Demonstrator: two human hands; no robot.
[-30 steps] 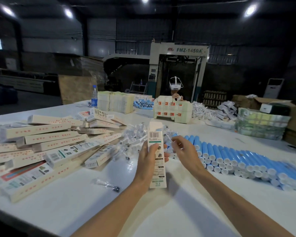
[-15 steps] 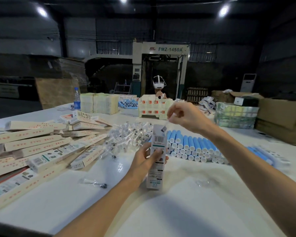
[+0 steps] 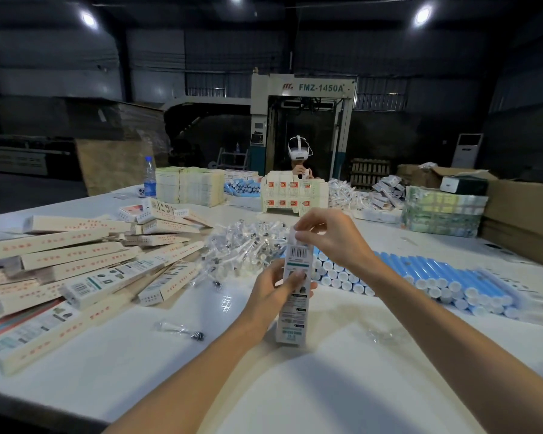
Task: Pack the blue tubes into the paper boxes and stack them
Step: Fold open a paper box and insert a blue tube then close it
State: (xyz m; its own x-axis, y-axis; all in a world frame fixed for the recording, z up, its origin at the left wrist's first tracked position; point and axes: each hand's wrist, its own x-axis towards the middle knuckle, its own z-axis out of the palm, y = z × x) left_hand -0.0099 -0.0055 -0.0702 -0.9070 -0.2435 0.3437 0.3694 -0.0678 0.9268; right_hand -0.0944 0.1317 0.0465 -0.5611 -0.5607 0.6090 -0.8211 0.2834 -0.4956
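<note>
- White table fills the near ground; both forearms reach in over it.
- Paper box stands on end, tilted slightly, lower end down at the table, barcode face toward the camera. This is the landmark.
- Left hand grips the paper box at mid-height, fingers wrapped round its left side and thumb across its front.
- Right hand is at the top end of the paper box, fingertips closed narrow on the top flap. What is inside cannot be seen.
- Left of the paper box, lying alone: one small clear-wrapped piece.
- Right of the paper box, near its base: a crumpled clear wrapper.
- Further left of the paper box: loose pile of long boxes, lying flat and criss-crossed.
- Right of and just behind the paper box: blue tubes lying side by side in a stacked row, white caps toward the camera.
- Directly behind the paper box: heap of clear-wrapped pieces.
- Far behind the paper box: printed carton stack, a second person wearing a headset, and a machine marked FMZ-1450A.
- Far behind and left of the paper box: water bottle.
</note>
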